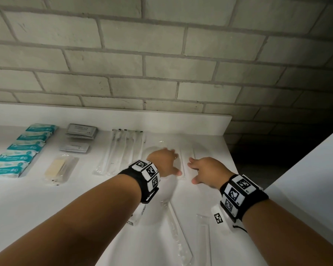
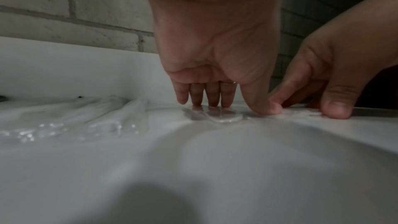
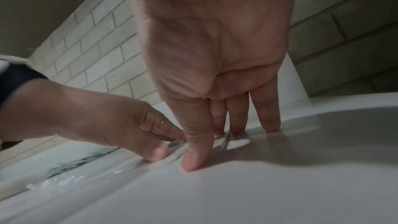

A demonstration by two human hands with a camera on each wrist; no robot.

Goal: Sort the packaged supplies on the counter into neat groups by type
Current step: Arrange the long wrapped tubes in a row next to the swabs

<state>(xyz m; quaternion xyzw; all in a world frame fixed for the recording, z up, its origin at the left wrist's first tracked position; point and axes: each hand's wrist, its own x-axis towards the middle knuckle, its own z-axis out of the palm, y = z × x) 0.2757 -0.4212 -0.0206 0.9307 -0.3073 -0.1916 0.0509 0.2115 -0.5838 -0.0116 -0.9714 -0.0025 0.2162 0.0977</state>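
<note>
On the white counter [image 1: 46,208], my left hand [image 1: 166,162] and right hand [image 1: 202,169] lie side by side at the right end. Between them is a long, narrow clear packet [image 1: 183,166]. The left hand [image 2: 211,57] presses straight fingers [image 2: 212,98] down on a clear packet with a rounded end [image 2: 226,118]. The right hand [image 3: 215,57] touches the counter and the packet's edge with straight fingertips [image 3: 237,125], and its thumb is also down. Neither hand grips anything. The left hand [image 3: 96,118] wears a thin ring.
Rows lie to the left: teal tissue packs [image 1: 21,148], grey sachets [image 1: 81,131], a pack of wooden sticks [image 1: 61,167], long swab packets [image 1: 121,150]. Two clear packets [image 1: 178,235] lie nearer me. The counter ends just right of my right hand; brick wall [image 1: 161,54] behind.
</note>
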